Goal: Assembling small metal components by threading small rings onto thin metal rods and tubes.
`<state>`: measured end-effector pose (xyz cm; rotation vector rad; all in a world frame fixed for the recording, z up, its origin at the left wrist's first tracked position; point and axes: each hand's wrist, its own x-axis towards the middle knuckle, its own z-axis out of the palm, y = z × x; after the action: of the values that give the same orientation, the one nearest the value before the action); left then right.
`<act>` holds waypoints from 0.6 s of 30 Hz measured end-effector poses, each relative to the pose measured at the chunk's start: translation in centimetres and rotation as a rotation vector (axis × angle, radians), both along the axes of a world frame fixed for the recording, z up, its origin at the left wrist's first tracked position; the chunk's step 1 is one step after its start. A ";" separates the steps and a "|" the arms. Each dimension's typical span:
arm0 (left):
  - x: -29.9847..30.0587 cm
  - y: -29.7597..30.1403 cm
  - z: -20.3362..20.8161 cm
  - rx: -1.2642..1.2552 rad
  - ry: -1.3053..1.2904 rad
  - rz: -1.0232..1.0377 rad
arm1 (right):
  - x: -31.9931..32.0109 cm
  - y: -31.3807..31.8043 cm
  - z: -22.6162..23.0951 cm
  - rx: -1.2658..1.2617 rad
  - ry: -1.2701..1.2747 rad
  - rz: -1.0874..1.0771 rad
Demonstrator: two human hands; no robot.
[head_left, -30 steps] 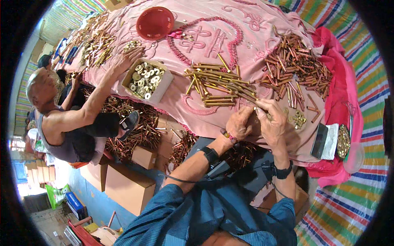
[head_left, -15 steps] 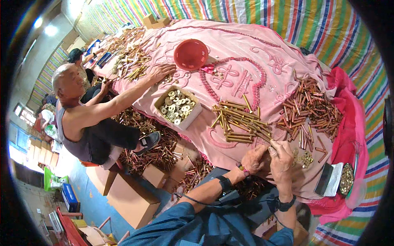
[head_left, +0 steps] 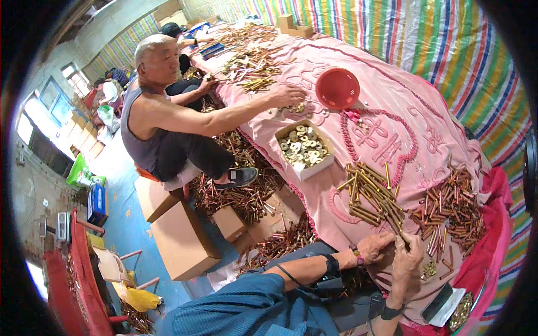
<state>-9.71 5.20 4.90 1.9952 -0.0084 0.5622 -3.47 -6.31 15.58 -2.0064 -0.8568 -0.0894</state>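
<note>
So, landmark is the open white cardboard box [head_left: 315, 170] full of pale round metal washers [head_left: 305, 144]. Main stock, a loose stack of long gold-coloured metal bolts [head_left: 372, 199], lies right of the box and nearer the wearer; most run roughly parallel, a few cross at odd angles. Both of the wearer's hands are at the near end of that stack, so right of the box and well to its near side.

Right hand [head_left: 408, 256]: thumb and fingers drawn together at the bolt ends. Can't tell whether one is pinched. Left hand [head_left: 374, 248]: just beside the right, fingers curled inward, palm hidden. Can't tell if it grips anything.

Far right of the box: a heap of reddish copper-coloured metal tubes [head_left: 451, 210]. On that side too, but nearer the wearer: a small pile of tiny brass-coloured metal parts [head_left: 429, 270], near the right hand.

Beyond the box, slightly right: a round red bowl [head_left: 337, 92]. Also beyond it: a scatter of small pale parts [head_left: 294, 109], with a co-worker's outstretched hand [head_left: 290, 95] over it. Co-worker [head_left: 174, 122] sits left of the box. Everything on top rests on a pink cloth with raised cord patterns [head_left: 370, 84].
</note>
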 end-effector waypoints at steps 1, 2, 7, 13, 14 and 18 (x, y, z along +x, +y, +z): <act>-0.1 0.0 0.4 0.004 0.007 0.000 | 0.0 0.1 0.3 -0.004 0.079 -0.033; -0.2 0.0 0.6 0.008 0.013 -0.002 | -0.1 0.0 0.4 -0.008 0.157 -0.067; 0.3 -0.1 0.1 0.013 -0.043 -0.010 | -2.1 1.6 2.8 0.232 0.173 -0.133; 0.9 -0.3 -0.9 -0.012 -0.111 -0.039 | 0.3 0.0 -0.2 0.010 0.065 -0.055; 1.1 -0.1 -0.6 -0.039 -0.120 -0.044 | 0.3 0.2 0.0 -0.002 0.085 -0.080; 1.5 0.0 -1.7 -0.009 -0.043 -0.029 | -1.1 0.9 1.2 0.102 0.009 -0.022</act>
<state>-8.24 5.15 3.25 1.9710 -0.0610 0.5862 -4.58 -5.43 16.73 -1.9195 -0.8090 -0.1336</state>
